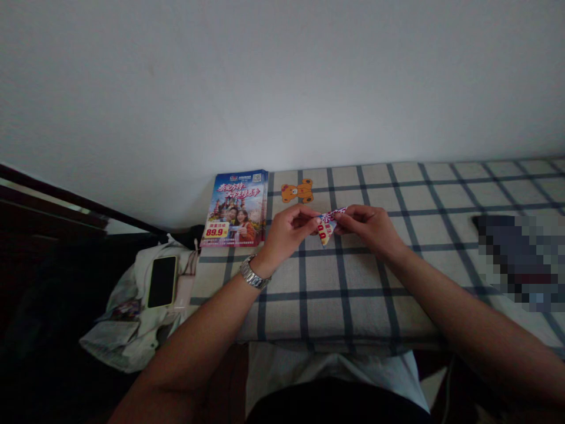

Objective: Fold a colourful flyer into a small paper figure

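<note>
A small folded piece of printed paper (327, 226), pointed at its lower end, is held above the checked tablecloth (344, 277). My left hand (289, 229), with a metal watch on its wrist, pinches the paper's left side. My right hand (368, 227) pinches its right side with closed fingers. Both hands meet at the paper over the middle of the table.
A stack of colourful flyers (235, 207) lies at the table's far left by the wall, with an orange bear shape (297, 191) beside it. A phone (161, 281) rests on crumpled cloth left of the table. A blurred dark patch (521, 259) sits at the right.
</note>
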A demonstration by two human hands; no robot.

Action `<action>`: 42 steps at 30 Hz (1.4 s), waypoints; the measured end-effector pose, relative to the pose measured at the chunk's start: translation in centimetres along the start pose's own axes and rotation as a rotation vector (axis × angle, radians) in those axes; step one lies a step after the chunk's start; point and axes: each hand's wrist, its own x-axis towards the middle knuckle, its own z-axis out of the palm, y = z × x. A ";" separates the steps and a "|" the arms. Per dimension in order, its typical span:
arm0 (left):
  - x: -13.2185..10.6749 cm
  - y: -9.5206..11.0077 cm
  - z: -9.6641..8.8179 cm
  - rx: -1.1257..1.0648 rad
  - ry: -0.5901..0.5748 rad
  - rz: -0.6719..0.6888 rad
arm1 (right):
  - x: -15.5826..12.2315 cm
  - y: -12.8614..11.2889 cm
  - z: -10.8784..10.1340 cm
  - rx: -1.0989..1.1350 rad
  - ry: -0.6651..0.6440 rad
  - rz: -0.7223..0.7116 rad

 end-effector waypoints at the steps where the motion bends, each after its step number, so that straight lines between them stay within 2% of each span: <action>1: 0.0 0.0 0.0 0.001 0.004 0.001 | 0.0 0.0 0.0 0.012 -0.014 0.010; 5: -0.1 0.0 0.1 0.021 0.022 -0.014 | 0.0 0.1 -0.1 0.029 -0.073 0.040; 11: 0.0 -0.4 0.0 -0.016 0.014 -0.021 | 0.0 0.7 -0.6 -0.081 -0.157 0.025; 17: 0.0 -0.7 -0.1 -0.040 -0.028 -0.039 | 0.1 0.5 -0.6 -0.116 -0.149 -0.007; 25: -0.1 -0.2 0.0 -0.099 -0.066 -0.076 | 0.0 0.1 -0.5 -0.146 -0.118 -0.025; 34: -0.2 -0.2 0.3 -0.121 -0.013 -0.075 | 0.0 -0.1 -0.4 -0.102 -0.104 0.043; 42: 0.1 -0.4 -0.1 -0.055 0.038 -0.031 | -0.4 -0.1 -0.3 -0.094 -0.223 0.041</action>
